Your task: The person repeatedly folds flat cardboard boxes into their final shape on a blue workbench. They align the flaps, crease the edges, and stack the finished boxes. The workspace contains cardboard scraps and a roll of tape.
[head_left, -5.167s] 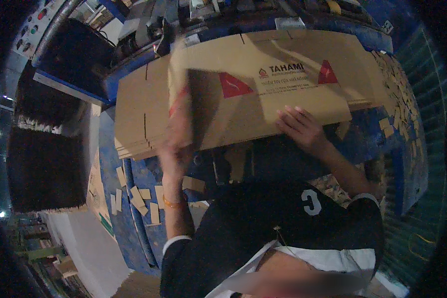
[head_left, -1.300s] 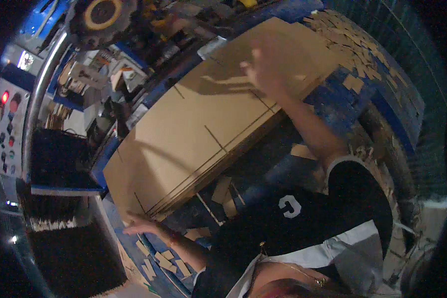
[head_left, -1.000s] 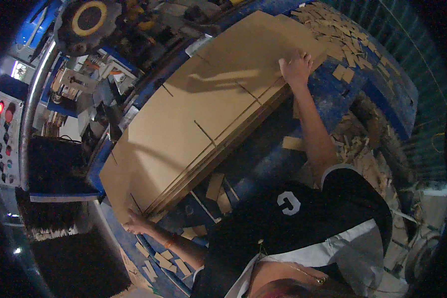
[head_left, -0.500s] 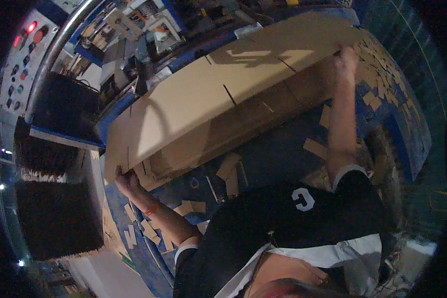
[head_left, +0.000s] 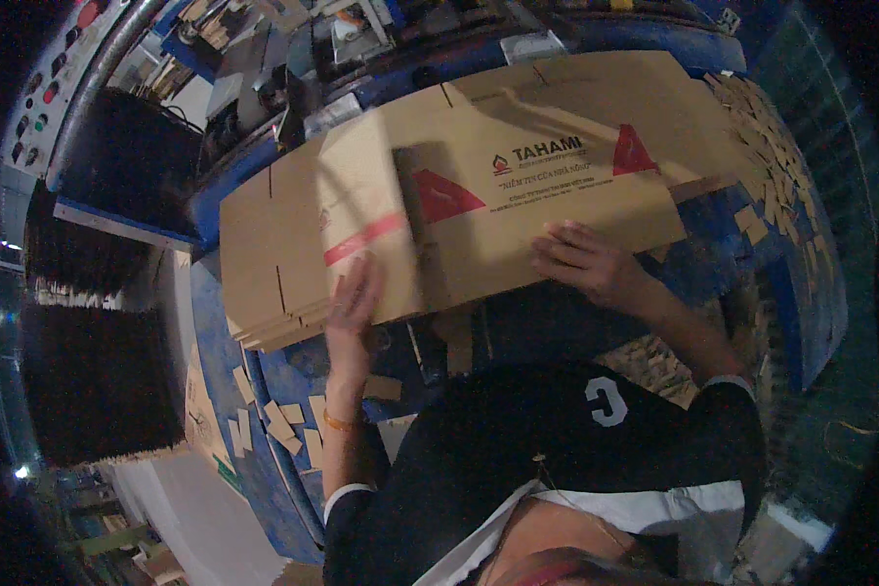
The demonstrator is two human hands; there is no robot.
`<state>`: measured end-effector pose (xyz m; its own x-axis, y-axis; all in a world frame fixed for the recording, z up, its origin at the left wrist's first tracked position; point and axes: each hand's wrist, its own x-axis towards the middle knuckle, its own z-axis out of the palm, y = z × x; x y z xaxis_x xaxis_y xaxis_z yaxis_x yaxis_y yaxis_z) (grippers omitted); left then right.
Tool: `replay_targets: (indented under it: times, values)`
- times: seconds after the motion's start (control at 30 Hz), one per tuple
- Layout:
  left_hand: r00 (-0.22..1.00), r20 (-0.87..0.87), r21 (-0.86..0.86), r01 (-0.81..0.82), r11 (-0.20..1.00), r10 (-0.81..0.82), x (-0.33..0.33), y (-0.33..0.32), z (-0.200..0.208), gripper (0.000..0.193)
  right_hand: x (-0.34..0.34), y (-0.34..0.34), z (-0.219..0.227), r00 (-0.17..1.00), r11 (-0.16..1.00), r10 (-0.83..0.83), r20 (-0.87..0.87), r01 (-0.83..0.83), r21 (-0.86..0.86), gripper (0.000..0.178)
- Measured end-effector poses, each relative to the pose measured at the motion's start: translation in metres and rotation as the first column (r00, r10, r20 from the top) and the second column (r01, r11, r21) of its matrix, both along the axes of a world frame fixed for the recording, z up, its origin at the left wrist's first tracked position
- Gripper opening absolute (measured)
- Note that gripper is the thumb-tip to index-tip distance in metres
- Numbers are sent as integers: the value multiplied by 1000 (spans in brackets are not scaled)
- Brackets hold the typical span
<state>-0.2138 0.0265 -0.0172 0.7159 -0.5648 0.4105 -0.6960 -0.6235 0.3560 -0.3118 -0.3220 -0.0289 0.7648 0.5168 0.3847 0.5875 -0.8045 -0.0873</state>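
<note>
A flat cardboard carton blank [head_left: 557, 210] with dark print and red shapes lies across a stack of brown cardboard blanks [head_left: 264, 225]. Its left part is a raised, tilted panel [head_left: 356, 195] with a red stripe. My left hand [head_left: 355, 293] touches the lower part of this panel, its fingers stretched up along the cardboard and slightly blurred. My right hand [head_left: 584, 262] lies open near the blank's front edge, fingers spread flat on the printed face. A dark gap shows between the raised panel and the flat printed part.
Blue worktable [head_left: 210, 313] under the stack. Small cardboard scraps [head_left: 283, 425] lie at the near left, and a heap of scraps [head_left: 767, 156] at the right. Machinery [head_left: 254, 88] stands behind, a control panel with buttons [head_left: 44, 98] at far left, and dark brush-like bundles [head_left: 93, 381] below it.
Both hands have left the ends of the large plain board and moved inward and nearer. The printed carton face and raised striped panel now show on top.
</note>
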Motion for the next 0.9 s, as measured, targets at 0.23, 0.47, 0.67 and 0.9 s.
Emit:
replay_targets:
  times: [0.23,0.47,0.67,0.9]
  values:
    - [992,-57,405,128,905,-115,13,-2,9,47,8,-4,-9,987,983,60,152,-32,-179,37]
    - [994,95,-94,59,994,-50,83,-2,17,65,108,-14,1,993,998,55,103,-54,-12,29]
    - [994,88,-130,-47,990,58,198,-40,12,61,230,-33,-17,999,994,-50,12,48,102,32]
    - [907,409,-44,-92,995,102,168,-99,35,78,332,-10,-48,758,782,-620,203,574,244,39]
